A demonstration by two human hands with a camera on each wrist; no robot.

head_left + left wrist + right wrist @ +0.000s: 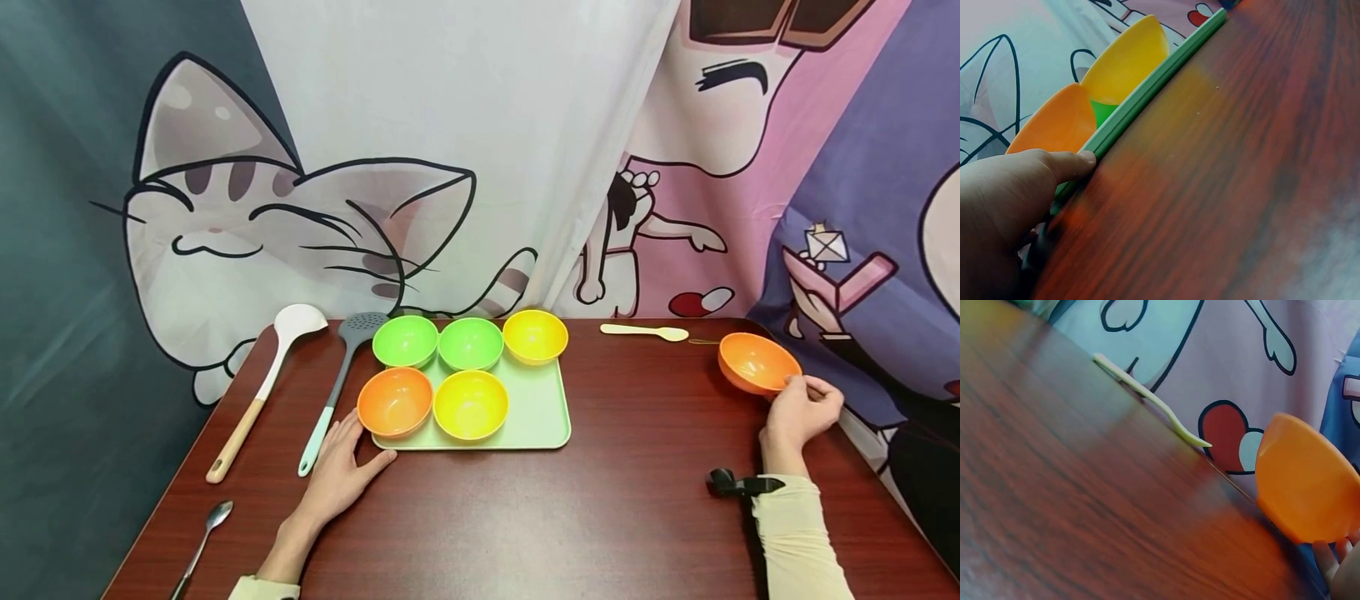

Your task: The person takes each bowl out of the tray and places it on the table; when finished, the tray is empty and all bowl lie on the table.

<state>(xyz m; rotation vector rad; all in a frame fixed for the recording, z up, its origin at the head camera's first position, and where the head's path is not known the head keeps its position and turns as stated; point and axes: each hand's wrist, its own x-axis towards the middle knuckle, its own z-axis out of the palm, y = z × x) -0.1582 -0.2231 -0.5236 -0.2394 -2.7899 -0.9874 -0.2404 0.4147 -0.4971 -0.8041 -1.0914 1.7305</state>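
Note:
My right hand [801, 413] pinches the near rim of an orange bowl [757, 363] at the table's right side. The bowl tilts with its inside towards me; in the right wrist view the orange bowl [1307, 481] shows its outer side, fingertips at its lower edge. At the left, my left hand [341, 475] lies with fingers extended at the near left corner of a pale green tray [536, 408], its thumb touching the front edge. On that tray sit another orange bowl [395, 402], two yellow bowls [471, 405] and two green bowls [405, 340].
Left of the tray lie a white ladle [273, 367] with a wooden handle and a grey slotted turner [348, 358]. A metal spoon [206, 533] is at the near left. A cream spoon [645, 332] lies at the back edge, before a printed curtain [480, 100].

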